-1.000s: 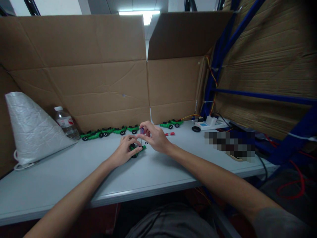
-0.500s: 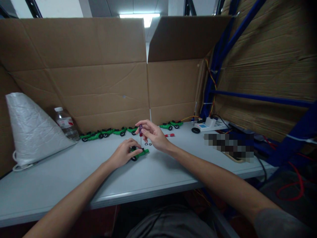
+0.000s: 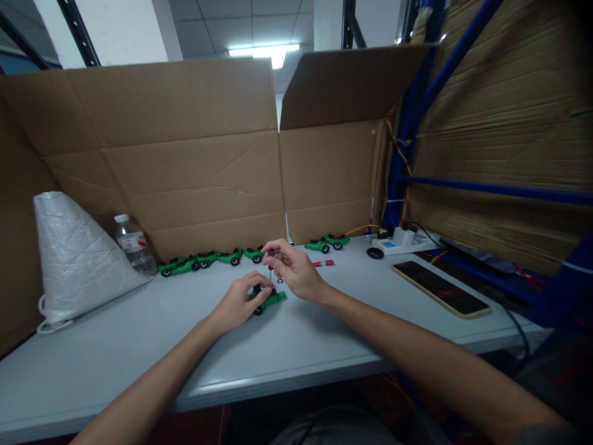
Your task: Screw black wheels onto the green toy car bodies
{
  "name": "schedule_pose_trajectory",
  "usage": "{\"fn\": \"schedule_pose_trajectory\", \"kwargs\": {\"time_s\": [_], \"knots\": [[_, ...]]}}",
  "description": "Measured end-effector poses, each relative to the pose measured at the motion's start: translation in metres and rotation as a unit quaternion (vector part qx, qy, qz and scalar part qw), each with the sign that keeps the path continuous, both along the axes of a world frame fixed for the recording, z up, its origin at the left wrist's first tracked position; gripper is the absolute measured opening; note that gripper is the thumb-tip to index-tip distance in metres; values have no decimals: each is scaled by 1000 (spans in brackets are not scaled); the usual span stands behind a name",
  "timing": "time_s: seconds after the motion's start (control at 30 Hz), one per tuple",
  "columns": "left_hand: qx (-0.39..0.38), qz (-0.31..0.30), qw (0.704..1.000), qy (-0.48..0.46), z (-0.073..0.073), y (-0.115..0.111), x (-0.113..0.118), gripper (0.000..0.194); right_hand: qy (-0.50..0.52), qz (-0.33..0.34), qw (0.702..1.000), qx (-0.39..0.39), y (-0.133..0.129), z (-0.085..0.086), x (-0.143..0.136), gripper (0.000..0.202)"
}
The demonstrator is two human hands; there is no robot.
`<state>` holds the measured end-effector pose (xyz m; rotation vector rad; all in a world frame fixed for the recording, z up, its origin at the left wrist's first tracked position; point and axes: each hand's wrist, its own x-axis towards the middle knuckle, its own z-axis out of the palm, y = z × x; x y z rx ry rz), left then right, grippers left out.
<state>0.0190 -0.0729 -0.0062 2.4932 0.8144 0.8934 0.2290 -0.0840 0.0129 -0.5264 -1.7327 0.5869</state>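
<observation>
A green toy car with black wheels lies on the table, and my left hand grips its rear end between thumb and fingers. Above it my right hand is closed around the dark purple handle of a small screwdriver. The screwdriver stands upright, its thin shaft pointing down at the car's top; whether the tip touches is hidden by the left fingers. A small black ring-like part lies just behind the car, close to the right hand.
Several green toy cars line the cardboard wall, two more right of centre. A red pen-like item, a phone, a power strip, a water bottle and a white bag are on the table.
The whole view has shifted, with the scene sitting lower in the picture. Both hands keep their hold; the right hand and screwdriver stay above the car.
</observation>
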Motion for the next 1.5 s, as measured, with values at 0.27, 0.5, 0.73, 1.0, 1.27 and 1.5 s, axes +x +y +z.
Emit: {"fn": "schedule_pose_trajectory", "kwargs": {"time_s": [0.27,0.5,0.73,1.0,1.27,1.5], "knots": [[-21,14,999,-23,1,-4,4,26,-25,-41,998,30,0,2,2,21],[-11,19,999,-27,3,-5,5,27,-27,-42,998,43,1,0,2,22],[29,13,999,-10,2,-2,4,26,-24,-33,999,27,1,0,1,24],[55,21,998,10,3,0,2,25,-53,-83,993,63,4,4,5,28],[41,31,999,14,5,-5,1,25,-36,-58,997,26,9,4,6,36],[7,36,999,25,1,-6,-1,13,7,33,998,-57,10,6,2,39]]}}
